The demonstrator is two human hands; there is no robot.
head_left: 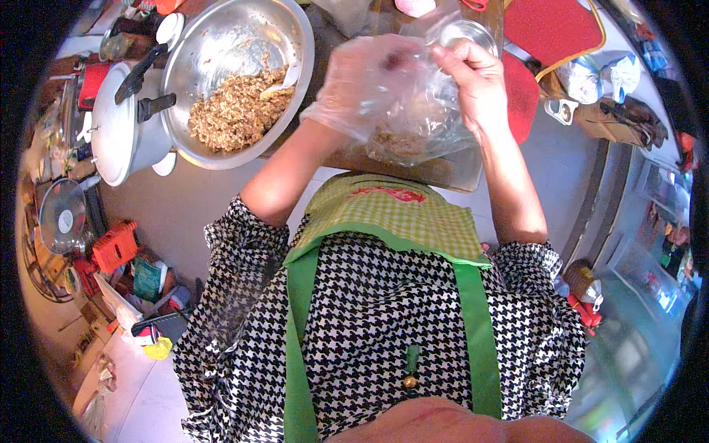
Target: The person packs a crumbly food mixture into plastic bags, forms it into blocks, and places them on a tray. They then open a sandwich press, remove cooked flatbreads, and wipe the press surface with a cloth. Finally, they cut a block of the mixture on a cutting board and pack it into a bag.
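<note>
A clear plastic bag (pixel 425 129) hangs over the near edge of the table, with some brownish food showing through its lower part. My right hand (pixel 480 81) is bare and closed, pinching the bag's upper right edge between thumb and fingers. On the left side of the bag is my left hand (pixel 351 85), covered by a loose clear plastic glove. Its fingers reach toward the bag's mouth, blurred behind layers of plastic, so their grip is hidden. Left of it, a large steel bowl (pixel 203 48) holds a chopped brown food mixture (pixel 240 111) and a white spoon (pixel 281 85).
A silver pressure cooker (pixel 122 122) with black handles stands left of the bowl. Behind my right hand is a round metal dish (pixel 465 33). A red stool seat (pixel 521 96) and a red yellow-edged mat (pixel 554 29) are to the right. An orange basket (pixel 114 246) sits low left.
</note>
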